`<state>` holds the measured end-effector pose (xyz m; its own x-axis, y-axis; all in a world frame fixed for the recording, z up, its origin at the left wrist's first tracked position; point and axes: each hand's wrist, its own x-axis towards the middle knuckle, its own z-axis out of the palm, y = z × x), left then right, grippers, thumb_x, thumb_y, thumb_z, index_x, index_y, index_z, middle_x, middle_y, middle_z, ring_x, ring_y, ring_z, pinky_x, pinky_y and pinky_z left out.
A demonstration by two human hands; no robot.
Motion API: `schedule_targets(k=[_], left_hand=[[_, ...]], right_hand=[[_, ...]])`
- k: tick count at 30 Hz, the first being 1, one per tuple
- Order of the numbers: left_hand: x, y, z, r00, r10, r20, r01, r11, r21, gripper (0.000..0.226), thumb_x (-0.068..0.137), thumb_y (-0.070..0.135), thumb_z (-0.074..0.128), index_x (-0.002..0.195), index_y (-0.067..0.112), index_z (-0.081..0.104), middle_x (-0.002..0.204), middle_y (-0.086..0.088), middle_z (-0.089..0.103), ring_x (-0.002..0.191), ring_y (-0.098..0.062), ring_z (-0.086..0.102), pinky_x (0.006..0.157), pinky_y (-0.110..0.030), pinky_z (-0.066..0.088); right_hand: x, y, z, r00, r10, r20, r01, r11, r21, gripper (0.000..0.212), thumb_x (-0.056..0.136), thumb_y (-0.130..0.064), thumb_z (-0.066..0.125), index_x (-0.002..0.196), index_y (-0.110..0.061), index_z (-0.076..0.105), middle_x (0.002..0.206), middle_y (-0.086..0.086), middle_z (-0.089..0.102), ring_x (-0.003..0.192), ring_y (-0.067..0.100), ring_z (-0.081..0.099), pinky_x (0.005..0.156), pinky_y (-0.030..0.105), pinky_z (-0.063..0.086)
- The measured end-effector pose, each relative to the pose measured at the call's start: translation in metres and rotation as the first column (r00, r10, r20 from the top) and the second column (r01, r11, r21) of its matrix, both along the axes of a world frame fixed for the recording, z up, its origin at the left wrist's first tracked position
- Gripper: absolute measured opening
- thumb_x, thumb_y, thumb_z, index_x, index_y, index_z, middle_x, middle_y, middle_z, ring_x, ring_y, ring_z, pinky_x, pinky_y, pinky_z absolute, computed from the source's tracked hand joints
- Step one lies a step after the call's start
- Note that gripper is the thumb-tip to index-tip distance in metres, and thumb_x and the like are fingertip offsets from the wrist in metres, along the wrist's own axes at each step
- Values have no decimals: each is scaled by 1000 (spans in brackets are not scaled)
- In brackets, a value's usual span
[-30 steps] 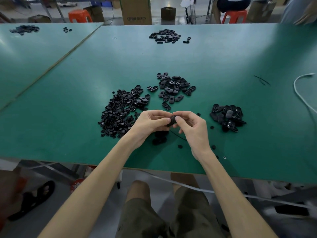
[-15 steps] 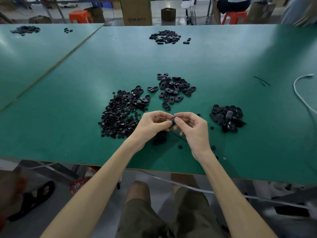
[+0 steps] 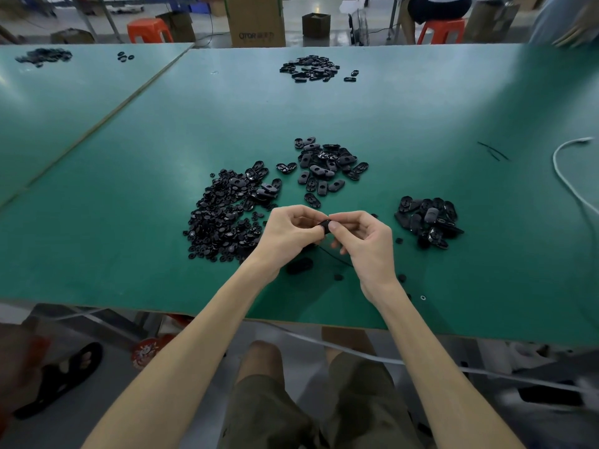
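While it sits pinched between left hand (image 3: pixel 291 233) and right hand (image 3: pixel 368 246) above the green table (image 3: pixel 129 222), the small black part (image 3: pixel 325 226) looks light, stiff, slick: best gripped by its edges. Left of the part, loose round pieces (image 3: pixel 223 222); beyond it, oval shells (image 3: pixel 327 166); far beyond, a cardboard box (image 3: pixel 316 25) — contents hidden.

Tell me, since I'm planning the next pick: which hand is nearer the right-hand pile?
Right. The right hand is just left of the pile; the left hand lies farther left.
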<state>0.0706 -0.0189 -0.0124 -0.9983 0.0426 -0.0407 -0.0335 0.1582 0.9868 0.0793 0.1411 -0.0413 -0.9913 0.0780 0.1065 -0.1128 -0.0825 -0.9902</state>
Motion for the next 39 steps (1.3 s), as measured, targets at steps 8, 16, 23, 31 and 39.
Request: schedule_targets(k=[8,16,23,31,39], left_hand=[[-1,3,6,1000,-15,0,15,1000,12,15,86,-3,75,93,10,78,82,-10,77,73,-16,69,77,-28,58],[-4,-9,3,995,-97,4,96,992,81,18,88,0,77,106,5,78,93,-15,79,81,-19,73,80,-26,59],[-5,-1,6,999,-54,-7,54,998,24,15,88,-6,74,100,3,77,79,-7,77,69,-13,70,72,-22,57],[-20,18,28,994,-4,-111,-7,996,-92,14,86,2,79,100,7,78,90,-9,80,80,-14,74,77,-30,59],[-53,90,56,965,-238,-115,203,947,-249,12,87,9,80,97,14,80,80,1,78,74,-12,71,67,-29,59]], right_hand=[[-1,1,-1,999,-43,7,43,999,-24,9,93,-6,76,94,-14,76,79,0,77,61,10,65,56,20,49],[-1,0,-1,999,-40,7,40,998,-38,9,93,-8,76,94,-17,76,79,-2,76,63,11,64,58,20,49],[-2,-1,-2,998,-55,17,55,998,0,6,94,-7,75,98,-12,74,79,-2,75,63,9,64,57,19,49],[-4,-3,-2,994,-96,46,98,995,-29,17,102,-13,66,118,-16,66,101,1,76,76,11,72,64,23,54],[-5,-4,2,994,-78,77,64,982,176,14,97,-5,52,91,-15,61,61,-14,66,52,1,55,52,12,41]])
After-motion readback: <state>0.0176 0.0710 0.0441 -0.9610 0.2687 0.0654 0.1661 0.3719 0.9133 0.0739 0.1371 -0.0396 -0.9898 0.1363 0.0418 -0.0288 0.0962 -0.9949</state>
